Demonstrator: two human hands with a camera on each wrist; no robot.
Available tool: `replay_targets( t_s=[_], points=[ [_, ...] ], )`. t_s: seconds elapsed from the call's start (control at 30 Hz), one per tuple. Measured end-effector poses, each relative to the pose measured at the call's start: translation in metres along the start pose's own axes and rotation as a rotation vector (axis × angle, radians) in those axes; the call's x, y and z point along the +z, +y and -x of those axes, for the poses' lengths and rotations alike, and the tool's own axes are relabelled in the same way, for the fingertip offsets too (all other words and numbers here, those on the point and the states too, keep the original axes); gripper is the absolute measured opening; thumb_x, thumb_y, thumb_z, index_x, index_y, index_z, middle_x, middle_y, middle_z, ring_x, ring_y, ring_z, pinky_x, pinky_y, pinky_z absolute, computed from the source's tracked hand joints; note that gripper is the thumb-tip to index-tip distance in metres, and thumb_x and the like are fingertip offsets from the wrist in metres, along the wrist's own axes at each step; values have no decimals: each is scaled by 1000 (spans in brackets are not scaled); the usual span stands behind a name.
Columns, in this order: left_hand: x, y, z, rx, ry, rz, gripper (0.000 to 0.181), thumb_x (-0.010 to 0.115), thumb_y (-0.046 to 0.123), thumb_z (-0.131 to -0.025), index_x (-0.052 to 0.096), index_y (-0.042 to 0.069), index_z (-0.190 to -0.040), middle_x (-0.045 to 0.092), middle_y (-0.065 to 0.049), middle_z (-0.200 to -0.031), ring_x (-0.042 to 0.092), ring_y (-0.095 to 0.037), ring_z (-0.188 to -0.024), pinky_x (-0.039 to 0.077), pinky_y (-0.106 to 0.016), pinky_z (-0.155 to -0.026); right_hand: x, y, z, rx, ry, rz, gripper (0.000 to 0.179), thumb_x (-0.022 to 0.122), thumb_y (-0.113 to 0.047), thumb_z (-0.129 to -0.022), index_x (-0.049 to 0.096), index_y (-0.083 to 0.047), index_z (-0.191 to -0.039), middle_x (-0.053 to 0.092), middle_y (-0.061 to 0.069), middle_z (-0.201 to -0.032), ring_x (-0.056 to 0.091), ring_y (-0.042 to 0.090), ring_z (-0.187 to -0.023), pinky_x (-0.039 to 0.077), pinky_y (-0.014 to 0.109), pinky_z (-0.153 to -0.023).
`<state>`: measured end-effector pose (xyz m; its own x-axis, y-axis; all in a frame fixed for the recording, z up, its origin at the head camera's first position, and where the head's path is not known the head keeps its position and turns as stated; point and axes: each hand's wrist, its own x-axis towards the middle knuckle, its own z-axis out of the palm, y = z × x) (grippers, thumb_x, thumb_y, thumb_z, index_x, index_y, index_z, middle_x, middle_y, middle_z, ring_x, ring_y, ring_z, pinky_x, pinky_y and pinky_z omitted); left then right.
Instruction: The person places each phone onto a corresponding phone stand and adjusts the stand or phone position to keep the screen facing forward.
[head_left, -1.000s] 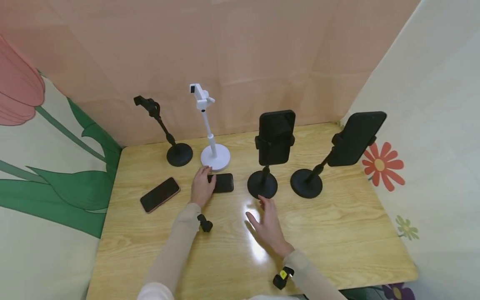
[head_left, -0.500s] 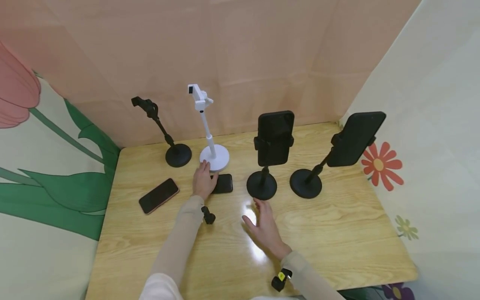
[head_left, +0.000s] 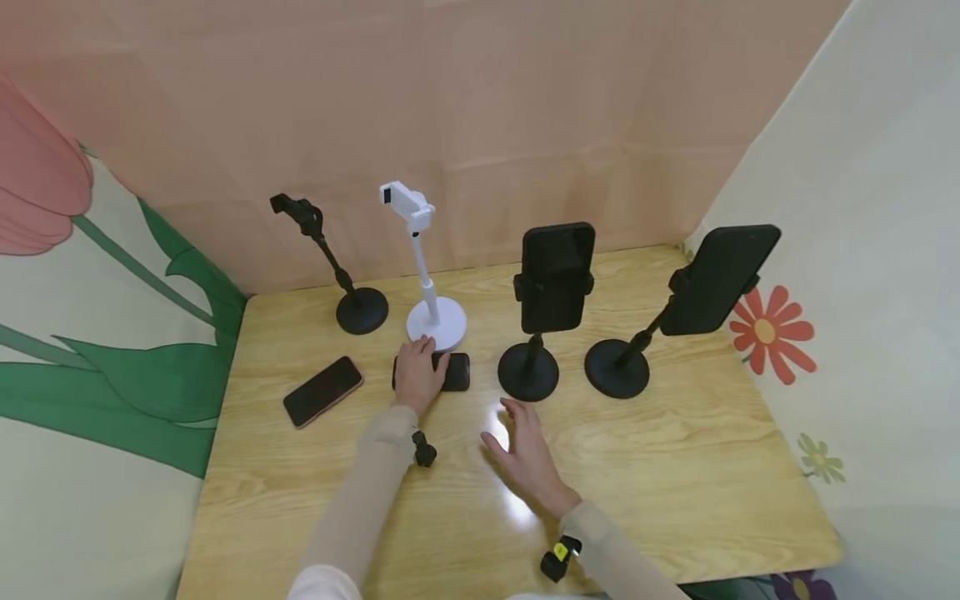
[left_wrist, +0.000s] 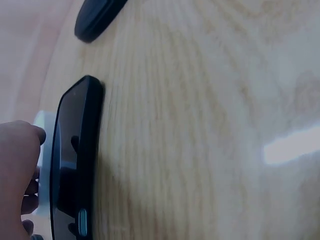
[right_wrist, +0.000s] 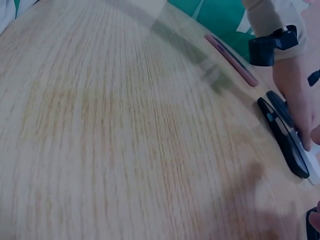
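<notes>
Spreading its thumb, the left hand (head_left: 417, 375) spans a black rectangular phone (head_left: 456, 372) mid-frame, fingertips at a smooth white disc-based stand (head_left: 441, 323). Relaxed, the right hand (head_left: 528, 458) has wood-grain tabletop (head_left: 697, 475) stretching lower right

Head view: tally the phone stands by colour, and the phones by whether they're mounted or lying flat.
Black phone stands: 3
White phone stand: 1
Smartphones mounted in stands: 2
Smartphones lying flat: 2
Total: 8
</notes>
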<state>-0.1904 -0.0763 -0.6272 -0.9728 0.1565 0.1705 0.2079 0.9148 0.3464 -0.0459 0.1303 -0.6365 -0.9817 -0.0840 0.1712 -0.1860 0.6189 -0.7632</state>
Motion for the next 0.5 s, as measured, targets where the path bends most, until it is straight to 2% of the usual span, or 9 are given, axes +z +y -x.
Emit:
replay_targets(
  t_s=[0.17,0.33,0.5],
  points=[
    [7,6,9,16,61,11,45,69,32,-100,69,-3,-128,69,-21,-128,60,-37,-118,44,-45,-110,2,0,-3,24,-17,3,71,76,-34,-94,45,1,-149,47,18,-144,51,34,-132,44,52,-112],
    [12,13,19,-8,39,62,46,67,31,-100,68,-5,-129,67,-21,-129,57,-37,-123,49,-43,-106,4,1,-7,52,-45,28,69,74,-36,-96,46,-1,-149,46,16,-144,49,32,-134,43,51,-114],
    [15,20,31,-21,44,105,46,67,31,-101,68,-5,-129,66,-22,-131,55,-37,-128,50,-44,-108,4,-1,-16,21,-59,51,61,70,-29,-99,48,0,-148,49,18,-145,49,33,-136,42,52,-115]
  ],
)
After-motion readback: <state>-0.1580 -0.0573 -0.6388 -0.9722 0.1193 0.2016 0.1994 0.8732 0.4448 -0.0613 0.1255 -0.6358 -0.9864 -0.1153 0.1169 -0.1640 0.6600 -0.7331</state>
